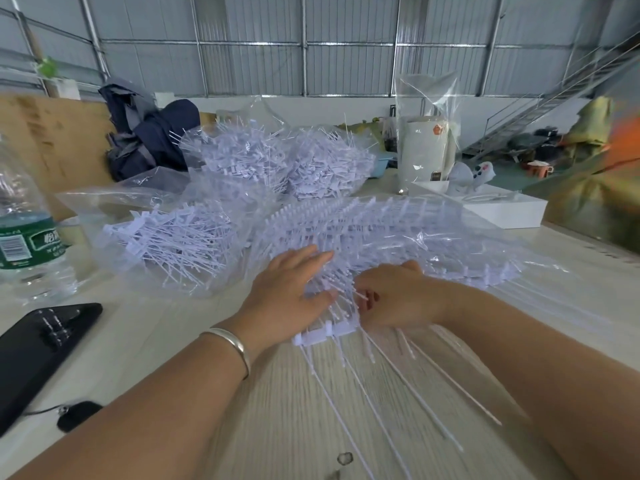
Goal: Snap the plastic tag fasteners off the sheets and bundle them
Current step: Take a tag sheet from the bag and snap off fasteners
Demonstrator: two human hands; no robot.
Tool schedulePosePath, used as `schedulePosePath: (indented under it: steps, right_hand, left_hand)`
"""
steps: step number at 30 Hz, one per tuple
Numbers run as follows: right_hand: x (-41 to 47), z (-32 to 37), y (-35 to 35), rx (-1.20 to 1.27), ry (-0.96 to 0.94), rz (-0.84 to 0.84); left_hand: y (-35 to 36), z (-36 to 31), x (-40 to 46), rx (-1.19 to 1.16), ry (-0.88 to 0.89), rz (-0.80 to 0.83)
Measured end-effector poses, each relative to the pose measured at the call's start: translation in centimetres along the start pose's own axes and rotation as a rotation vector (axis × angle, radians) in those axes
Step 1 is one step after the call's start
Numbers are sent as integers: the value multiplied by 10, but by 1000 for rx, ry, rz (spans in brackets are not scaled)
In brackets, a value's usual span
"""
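Head view shows two hands on one pale, spiky sheet (346, 237) of fasteners lying mid-desk (277, 393): left hand (291, 289) spread flat on it, right hand (391, 292) curled, pinching its stems, two loose heaps (180, 244) behind.

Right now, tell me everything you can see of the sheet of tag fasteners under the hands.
The sheet is pale lilac-white plastic: rows of thin pins joined by ribs, fanned out on clear film on the table. Its near end tapers to a small block, with long loose strands trailing toward the camera. The left hand lies flat on it, fingers straight; the right hand curls round pins near that end. Motion blur hides finer detail.
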State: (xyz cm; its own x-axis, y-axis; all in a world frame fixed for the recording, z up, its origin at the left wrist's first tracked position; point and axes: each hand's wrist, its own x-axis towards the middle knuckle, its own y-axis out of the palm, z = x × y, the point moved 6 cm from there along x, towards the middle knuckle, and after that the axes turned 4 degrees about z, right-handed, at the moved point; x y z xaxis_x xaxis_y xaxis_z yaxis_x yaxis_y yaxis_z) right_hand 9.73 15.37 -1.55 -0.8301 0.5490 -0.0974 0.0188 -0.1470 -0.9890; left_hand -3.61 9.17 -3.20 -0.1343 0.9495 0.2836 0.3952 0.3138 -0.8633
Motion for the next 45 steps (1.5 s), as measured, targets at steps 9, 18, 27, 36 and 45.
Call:
schedulePosePath:
  steps: [9,18,27,36,45]
  right_hand:
    - [-17,16,-9,65,-82,172]
    - [-50,25,-1,-18,-138,224]
    - [-93,60,-57,125,-263,118]
    - [-100,60,-136,-17,-232,-290]
    - [-19,16,-101,-69,-80,-416]
  left_hand:
    - [9,14,3,50,-85,113]
    - [13,19,6,82,-123,83]
    - [16,21,8,156,-153,138]
    - [16,24,1,-245,-157,-22]
    - [-22,30,-7,-632,-229,-327]
